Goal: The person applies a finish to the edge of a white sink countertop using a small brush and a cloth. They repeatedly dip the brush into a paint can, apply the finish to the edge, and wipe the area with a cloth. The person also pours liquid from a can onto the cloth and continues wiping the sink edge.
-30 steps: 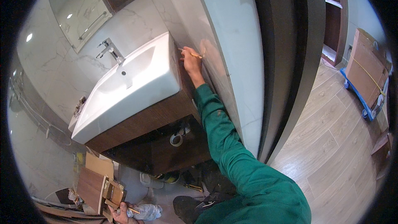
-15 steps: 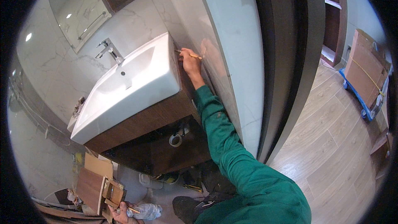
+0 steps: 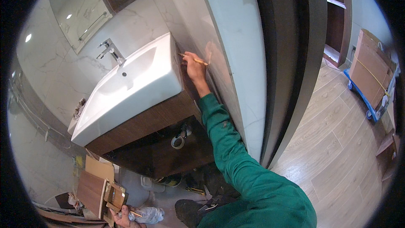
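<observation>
My right hand (image 3: pixel 195 68) reaches into the narrow gap between the white washbasin (image 3: pixel 134 76) and the marbled wall panel. Its fingers pinch a thin wooden stick (image 3: pixel 201 62), slim like a brush or pencil, with the front end at the side of the brown vanity cabinet (image 3: pixel 139 128). Low on the left, my left hand (image 3: pixel 123 218) is closed round a small brown wooden piece (image 3: pixel 114 196) with pale edges. Another thin stick (image 3: pixel 136 214) shows by its fingers. A larger brown board (image 3: pixel 90 185) lies just beyond this hand.
A chrome faucet (image 3: pixel 110 52) stands on the basin. Under it, a roll of tape (image 3: pixel 177 142) sits in the open cabinet. A crumpled clear plastic bag (image 3: pixel 151 215) and yellow-handled tools (image 3: pixel 195 191) lie on the floor. Right of the dark door frame (image 3: pixel 314 59), cardboard rests on a blue dolly (image 3: pixel 360 97).
My right hand has shifted slightly down along the cabinet's side, with the stick still pinched. My left hand has barely moved. The whole view has shifted a little.
</observation>
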{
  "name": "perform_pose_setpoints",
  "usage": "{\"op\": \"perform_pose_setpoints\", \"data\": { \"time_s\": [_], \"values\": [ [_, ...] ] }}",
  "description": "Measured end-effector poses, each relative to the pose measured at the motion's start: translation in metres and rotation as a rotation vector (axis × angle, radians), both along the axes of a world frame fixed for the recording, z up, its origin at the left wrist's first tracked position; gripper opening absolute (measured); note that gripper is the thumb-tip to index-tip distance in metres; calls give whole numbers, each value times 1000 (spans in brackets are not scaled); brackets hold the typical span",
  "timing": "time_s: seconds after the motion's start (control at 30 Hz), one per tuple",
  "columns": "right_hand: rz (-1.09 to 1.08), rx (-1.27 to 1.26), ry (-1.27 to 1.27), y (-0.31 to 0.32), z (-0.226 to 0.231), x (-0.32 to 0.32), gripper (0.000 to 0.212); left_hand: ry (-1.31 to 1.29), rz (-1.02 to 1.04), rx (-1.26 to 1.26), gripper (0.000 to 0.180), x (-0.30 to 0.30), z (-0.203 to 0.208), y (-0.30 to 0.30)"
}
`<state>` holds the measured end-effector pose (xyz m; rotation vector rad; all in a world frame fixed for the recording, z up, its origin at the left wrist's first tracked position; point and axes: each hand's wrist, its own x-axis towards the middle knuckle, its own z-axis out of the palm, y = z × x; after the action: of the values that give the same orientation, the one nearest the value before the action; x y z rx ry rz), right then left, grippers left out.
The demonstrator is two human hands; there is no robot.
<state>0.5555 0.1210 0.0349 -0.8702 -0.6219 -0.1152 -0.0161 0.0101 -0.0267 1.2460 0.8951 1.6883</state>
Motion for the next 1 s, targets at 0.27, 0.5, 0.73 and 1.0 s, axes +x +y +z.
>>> {"op": "perform_pose_setpoints", "data": {
  "time_s": [0.27, 0.5, 0.73, 1.0],
  "values": [
    [-108, -89, -98, -8, -6, -5, 38, 9, -34, -1, 74, 2, 1, -3],
    [77, 58, 96, -22, -4, -26, 37, 8, -27, 5, 71, 2, -1, 1],
    [75, -13, 93, -45, 2, -41, 37, 1, -19, 29, 68, 7, 1, -2],
    [137, 5, 131, -71, 7, -61, 36, 74, -41, -9, 63, 10, 9, -9]
  ]
}}
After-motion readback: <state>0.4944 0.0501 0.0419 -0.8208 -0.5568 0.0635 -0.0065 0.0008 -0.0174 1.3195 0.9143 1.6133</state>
